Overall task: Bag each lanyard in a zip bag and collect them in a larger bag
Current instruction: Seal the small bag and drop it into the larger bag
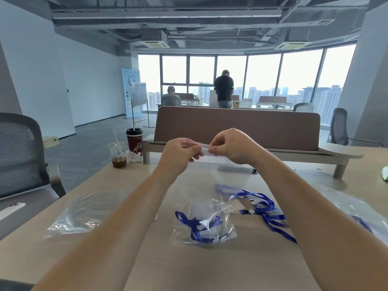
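Both hands hold a clear zip bag [228, 179] raised above the table, pinching its red zip strip at the top. My left hand [180, 153] pinches the strip's left end and my right hand [232, 145] pinches it a little further right. The bag hangs down in front of me and looks empty. Below it on the table lies a small clear bag [206, 223] with a blue lanyard inside. A loose blue lanyard [266, 208] with a black clip lies just to its right.
A large clear bag [84, 211] lies flat at the table's left, another clear bag [344, 204] with blue inside at the right edge. Two drink cups [134, 141] stand at the far left corner. A phone [11, 208] rests near a grey chair [19, 152]. A brown desk divider [237, 124] stands behind.
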`<state>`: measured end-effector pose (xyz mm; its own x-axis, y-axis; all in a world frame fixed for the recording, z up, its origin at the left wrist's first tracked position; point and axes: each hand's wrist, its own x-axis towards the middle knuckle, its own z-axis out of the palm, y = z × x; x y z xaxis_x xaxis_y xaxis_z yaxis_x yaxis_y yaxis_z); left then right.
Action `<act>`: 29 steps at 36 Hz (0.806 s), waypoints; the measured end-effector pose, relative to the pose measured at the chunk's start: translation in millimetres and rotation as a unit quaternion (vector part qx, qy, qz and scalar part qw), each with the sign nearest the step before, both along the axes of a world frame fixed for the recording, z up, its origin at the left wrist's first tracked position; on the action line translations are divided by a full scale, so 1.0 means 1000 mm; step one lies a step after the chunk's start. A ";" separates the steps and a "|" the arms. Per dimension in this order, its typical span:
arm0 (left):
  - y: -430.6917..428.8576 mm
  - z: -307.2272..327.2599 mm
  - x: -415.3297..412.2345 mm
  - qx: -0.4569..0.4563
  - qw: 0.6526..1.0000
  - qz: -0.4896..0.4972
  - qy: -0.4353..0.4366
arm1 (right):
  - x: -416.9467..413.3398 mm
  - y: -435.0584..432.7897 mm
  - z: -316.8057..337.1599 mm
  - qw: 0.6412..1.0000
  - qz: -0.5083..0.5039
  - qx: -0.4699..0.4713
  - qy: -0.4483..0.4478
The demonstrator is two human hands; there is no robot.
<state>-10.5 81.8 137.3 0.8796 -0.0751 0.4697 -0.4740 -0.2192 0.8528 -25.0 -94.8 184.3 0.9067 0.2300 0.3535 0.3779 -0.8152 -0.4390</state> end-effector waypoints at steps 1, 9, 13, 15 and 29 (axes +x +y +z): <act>0.001 -0.001 0.000 -0.006 1.000 0.001 0.002 | -0.001 -0.003 0.002 1.000 -0.002 -0.005 0.005; 0.001 0.000 0.001 -0.032 0.999 0.002 0.002 | -0.009 -0.033 0.002 0.999 -0.027 0.017 0.014; -0.011 0.003 -0.003 -0.040 0.999 0.001 -0.005 | -0.014 -0.042 0.001 0.999 -0.041 0.031 -0.007; -0.014 0.004 -0.004 -0.051 0.999 -0.011 -0.001 | -0.021 -0.055 0.000 0.997 -0.058 0.048 -0.017; -0.094 0.019 -0.026 -0.085 0.993 -0.088 -0.001 | -0.087 -0.149 0.001 0.975 -0.100 0.193 -0.051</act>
